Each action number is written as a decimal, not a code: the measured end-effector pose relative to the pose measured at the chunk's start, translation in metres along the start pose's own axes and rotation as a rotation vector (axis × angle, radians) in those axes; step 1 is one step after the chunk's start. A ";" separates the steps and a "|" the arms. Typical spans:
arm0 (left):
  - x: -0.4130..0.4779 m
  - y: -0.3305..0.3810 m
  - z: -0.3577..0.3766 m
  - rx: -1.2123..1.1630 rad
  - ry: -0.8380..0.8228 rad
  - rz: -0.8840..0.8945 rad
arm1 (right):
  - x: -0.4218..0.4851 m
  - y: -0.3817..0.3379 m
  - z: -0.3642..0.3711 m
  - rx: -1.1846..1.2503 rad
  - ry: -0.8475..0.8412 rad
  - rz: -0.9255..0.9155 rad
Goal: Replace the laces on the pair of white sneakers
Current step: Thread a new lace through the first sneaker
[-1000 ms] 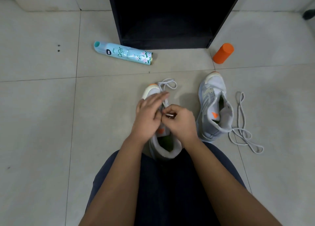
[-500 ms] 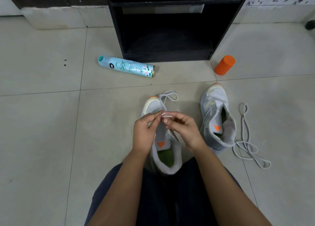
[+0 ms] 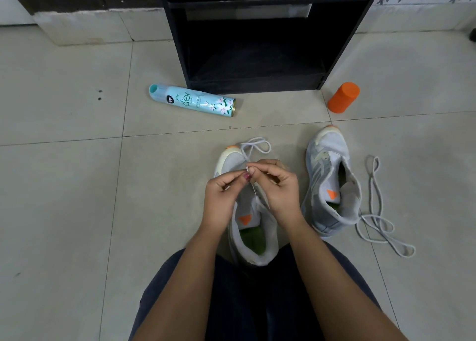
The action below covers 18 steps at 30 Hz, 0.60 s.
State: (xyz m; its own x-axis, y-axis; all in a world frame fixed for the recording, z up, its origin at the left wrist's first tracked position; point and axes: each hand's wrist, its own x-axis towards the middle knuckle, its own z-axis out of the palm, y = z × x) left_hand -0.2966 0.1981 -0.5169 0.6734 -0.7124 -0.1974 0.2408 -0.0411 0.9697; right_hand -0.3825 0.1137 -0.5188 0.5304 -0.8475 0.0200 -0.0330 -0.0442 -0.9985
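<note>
The near sneaker (image 3: 230,161) stands at 6 o'clock between the person's knees. Its white lace (image 3: 257,145) seems to run only through the eyelets near the toe, and the left hand (image 3: 221,199) and right hand (image 3: 279,186) pinch one end of it between fingertips above the tongue. The other sneaker (image 3: 327,186), at 3 o'clock, looks bare of lacing, with a loose lace (image 3: 373,218) on the tiled floor (image 3: 64,186) just beside it, so I'd say most of the job is ahead. Farther out lie an air-freshener can (image 3: 193,101) at 11, an orange cylinder (image 3: 343,97) at 1 and a black shelf unit (image 3: 257,44) at 12.
</note>
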 end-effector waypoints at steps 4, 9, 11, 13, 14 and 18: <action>-0.001 0.002 0.001 -0.007 -0.051 -0.047 | 0.001 0.003 -0.001 0.013 -0.055 0.031; 0.001 0.003 0.000 -0.046 -0.063 -0.111 | 0.002 0.001 -0.011 -0.204 -0.192 -0.124; 0.001 0.003 -0.001 -0.055 -0.056 -0.122 | 0.002 0.002 -0.012 -0.265 -0.190 -0.163; 0.002 0.002 -0.001 -0.055 -0.046 -0.122 | 0.002 0.002 -0.012 -0.258 -0.173 -0.178; 0.002 0.001 -0.002 -0.052 -0.041 -0.119 | 0.002 0.002 -0.012 -0.251 -0.169 -0.185; 0.001 0.002 -0.002 -0.041 -0.027 -0.104 | 0.003 0.008 -0.009 -0.147 -0.176 -0.065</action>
State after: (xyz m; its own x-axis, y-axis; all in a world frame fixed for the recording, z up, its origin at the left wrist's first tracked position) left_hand -0.2939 0.1986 -0.5156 0.6248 -0.7241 -0.2920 0.3370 -0.0872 0.9375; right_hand -0.3889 0.1057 -0.5262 0.6745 -0.7357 0.0620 -0.1098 -0.1830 -0.9770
